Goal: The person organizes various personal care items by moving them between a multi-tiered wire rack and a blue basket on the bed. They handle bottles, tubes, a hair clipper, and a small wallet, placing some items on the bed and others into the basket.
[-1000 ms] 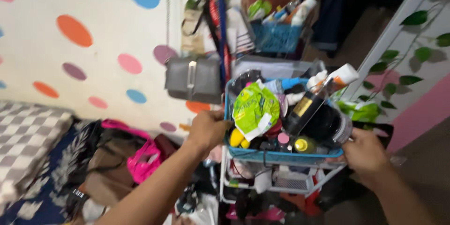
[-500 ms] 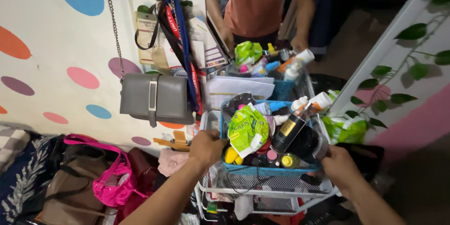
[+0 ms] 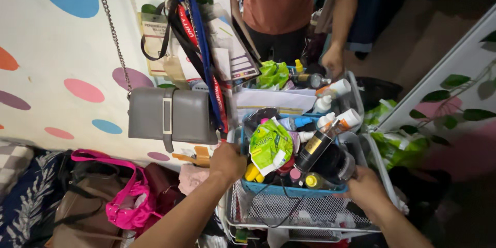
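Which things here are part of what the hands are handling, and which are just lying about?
In hand: left hand and right hand grip blue basket of bottles, green pouch.
Lying about: grey handbag, pink bag, lanyards, white wire cart.

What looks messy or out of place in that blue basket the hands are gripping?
The blue basket, gripped by the left hand and right hand, is overfilled: a green pouch and a black bottle lie tilted across other items. Nothing looks spilled.
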